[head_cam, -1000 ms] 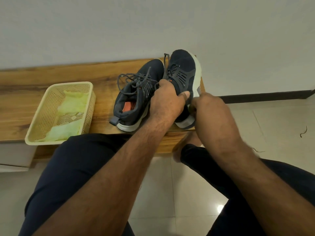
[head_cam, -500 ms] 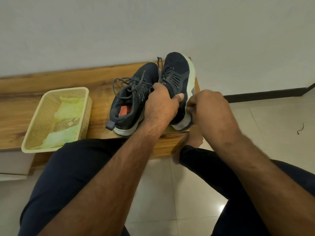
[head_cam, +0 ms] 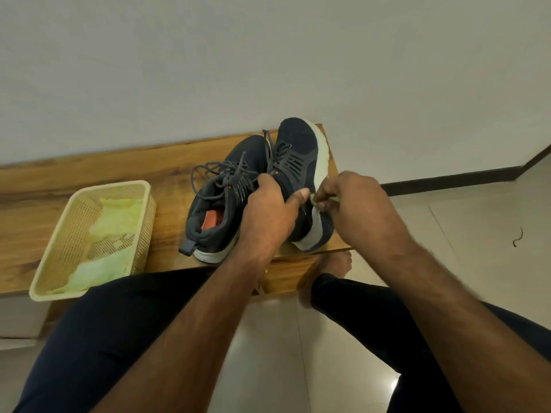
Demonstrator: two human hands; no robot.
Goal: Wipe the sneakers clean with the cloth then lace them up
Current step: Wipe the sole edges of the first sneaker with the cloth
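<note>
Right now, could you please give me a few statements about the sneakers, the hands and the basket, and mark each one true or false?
1. The left hand grips the right-hand sneaker. True.
2. The right hand rests idle on the floor. False: its fingers pinch a small pale green cloth against that sneaker's white sole.
3. The basket holds pale green cloths. True.
4. Both sneakers stand on the floor tiles. False: they are on the wooden bench.
5. The left-hand sneaker is neatly tied. False: its laces lie in loose loops.
</note>
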